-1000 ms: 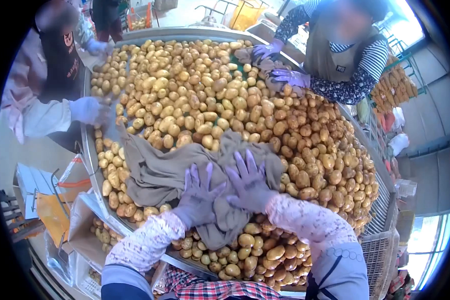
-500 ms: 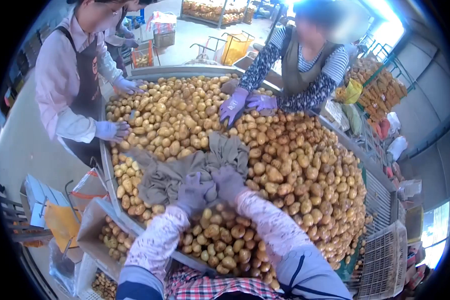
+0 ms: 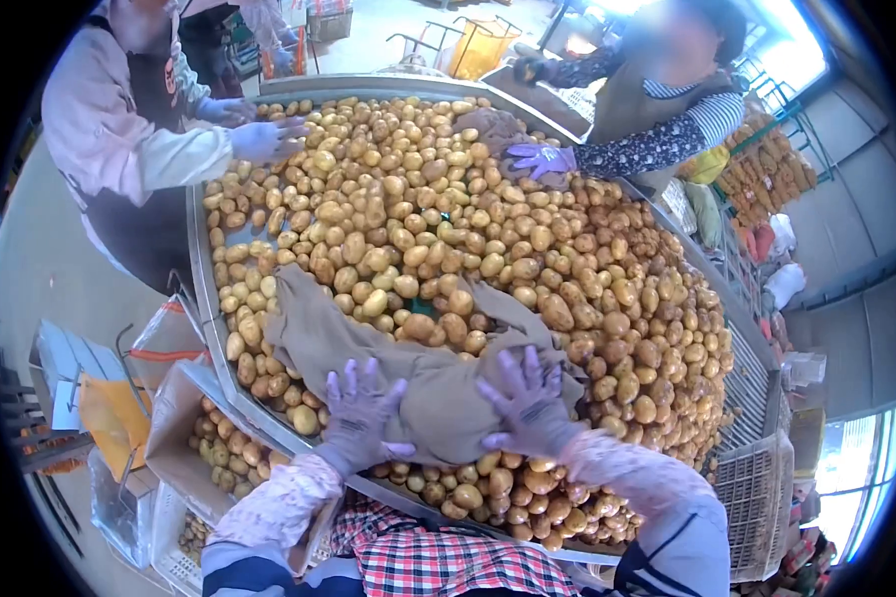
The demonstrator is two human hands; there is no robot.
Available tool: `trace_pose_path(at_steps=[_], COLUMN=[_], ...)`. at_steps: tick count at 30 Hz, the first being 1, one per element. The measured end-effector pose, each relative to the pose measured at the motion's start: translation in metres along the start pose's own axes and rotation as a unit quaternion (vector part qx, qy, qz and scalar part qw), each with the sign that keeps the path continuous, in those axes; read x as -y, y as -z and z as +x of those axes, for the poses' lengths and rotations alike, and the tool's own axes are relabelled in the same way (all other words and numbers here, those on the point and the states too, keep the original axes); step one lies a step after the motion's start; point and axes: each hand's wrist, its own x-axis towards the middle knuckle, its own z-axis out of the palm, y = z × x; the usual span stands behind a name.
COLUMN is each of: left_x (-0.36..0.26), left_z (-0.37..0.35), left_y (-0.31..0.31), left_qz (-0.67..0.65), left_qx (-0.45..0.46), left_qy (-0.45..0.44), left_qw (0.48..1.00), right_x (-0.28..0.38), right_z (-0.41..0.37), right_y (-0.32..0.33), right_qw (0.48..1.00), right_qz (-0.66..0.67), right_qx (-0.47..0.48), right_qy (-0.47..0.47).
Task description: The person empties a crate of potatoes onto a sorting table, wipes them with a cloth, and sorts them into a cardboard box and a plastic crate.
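Note:
A crumpled grey-brown cloth [image 3: 433,408] lies across the near part of a large heap of potatoes [image 3: 627,328]. My left hand [image 3: 360,416], in a purple-grey glove, rests on the cloth's near left part with its fingers spread. Flat against the right part of the cloth is my right hand [image 3: 530,406], gloved alike, its fingers also spread. Both hands are apart from each other, and potatoes show below the cloth between my forearms.
Two co-workers' gloved hands [image 3: 259,141] reach over the table's metal rim [image 3: 201,269] at the left and far right. A second cloth [image 3: 490,127] lies at the far side. Potatoes fill a carton [image 3: 174,453] at lower left; a plastic crate [image 3: 757,507] stands at right.
My hands have moved apart and opened out, and the bunched cloth is now spread wider and nearer to me. The co-worker across has lifted one hand away to a tray, now holding something dark.

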Motion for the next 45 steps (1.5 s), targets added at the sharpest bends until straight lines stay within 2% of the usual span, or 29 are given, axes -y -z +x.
trace_pose_path(at_steps=[2,4,5,8,10,11,14,15,16,17,18,20,21,24,26,27,28,30,32,33,34,36,37,40,41,44,45], left_x=[-0.004,-0.01,-0.011,0.01,0.016,0.015,0.015,0.012,0.013,0.013,0.01,-0.002,-0.007,-0.025,-0.051,-0.067,-0.08,-0.101,-0.104,-0.101,-0.095,-0.074,-0.059,-0.054,-0.049,-0.034,-0.026], left_z=[0.033,0.069,0.089,0.155,0.181,0.193,0.2,0.189,0.183,0.168,0.148,0.11,0.099,0.07,0.057,0.049,0.039,0.021,0.015,0.013,0.014,0.025,0.035,0.07,0.08,0.121,0.139], left_y=[0.007,0.01,0.023,0.018,0.014,0.012,0.007,-0.006,-0.019,-0.048,-0.047,-0.029,-0.018,0.017,0.043,0.05,0.06,0.074,0.065,0.067,0.048,-0.013,-0.031,-0.024,-0.017,-0.013,-0.004], left_qz=[-0.032,-0.046,-0.047,-0.001,-0.03,-0.044,-0.035,-0.094,-0.047,0.014,-0.01,-0.061,-0.142,-0.361,-0.476,-0.535,-0.487,-0.384,-0.308,-0.213,-0.169,-0.073,-0.079,-0.004,-0.021,0.024,-0.007], left_qx=[0.025,0.062,0.109,0.075,0.054,0.038,0.029,-0.003,0.027,-0.001,-0.023,-0.062,-0.077,-0.13,-0.181,-0.21,-0.236,-0.286,-0.197,-0.072,-0.058,-0.03,0.022,0.053,0.045,0.035,0.049], left_qy=[-0.005,0.003,0.002,0.029,0.068,0.081,0.096,0.095,0.099,0.093,0.063,-0.002,0.021,0.067,0.071,0.051,-0.004,-0.119,-0.171,-0.144,-0.099,-0.011,-0.017,-0.01,-0.011,0.007,0.03], left_qw=[0.999,0.997,0.993,0.997,0.996,0.995,0.994,0.991,0.994,0.996,0.998,0.996,0.987,0.921,0.858,0.817,0.841,0.87,0.915,0.964,0.979,0.997,0.997,0.999,0.999,0.999,0.998], right_x=[0.011,-0.002,-0.009,-0.019,-0.034,-0.038,-0.038,-0.03,-0.021,-0.013,-0.009,-0.02,-0.028,-0.049,-0.074,-0.075,-0.073,-0.065,-0.058,-0.05,-0.039,-0.029,-0.029,-0.04,-0.042,-0.069,-0.07], right_z=[0.033,0.069,0.084,0.149,0.182,0.2,0.216,0.199,0.183,0.165,0.152,0.127,0.113,0.086,0.044,0.019,-0.001,-0.03,-0.046,-0.046,-0.043,-0.021,-0.005,0.049,0.061,0.116,0.128], right_y=[0.034,0.025,0.018,-0.001,-0.017,-0.027,-0.032,-0.024,-0.014,-0.022,-0.027,-0.034,-0.035,0.022,0.06,0.078,0.093,0.105,0.092,0.085,0.076,0.027,0.006,-0.01,-0.012,0.011,0.019], right_qw=[0.988,0.993,0.995,0.999,0.998,0.994,0.991,0.992,0.992,0.991,0.989,0.991,0.99,0.997,0.969,0.962,0.955,0.963,0.972,0.982,0.99,0.999,0.999,0.994,0.992,0.993,0.995], right_qz=[0.033,0.053,0.06,-0.031,-0.004,-0.046,-0.026,-0.025,-0.023,-0.046,-0.068,-0.017,0.009,-0.043,0.096,0.104,0.111,0.091,0.061,0.027,-0.005,0.019,0.032,0.109,0.116,0.091,0.063], right_qx=[0.149,0.099,0.071,0.012,-0.07,-0.096,-0.095,-0.1,-0.105,-0.121,-0.135,-0.116,-0.107,-0.057,-0.23,-0.25,-0.27,-0.248,-0.227,-0.185,-0.143,-0.032,0.023,0.023,0.045,0.072,0.073], right_qy=[0.034,0.038,0.038,0.011,-0.01,-0.032,-0.092,-0.076,-0.061,-0.033,-0.004,0.064,0.095,-0.012,0.008,-0.02,-0.048,-0.047,-0.017,-0.008,-0.001,-0.007,-0.006,0.006,0.007,0.006,0.004])
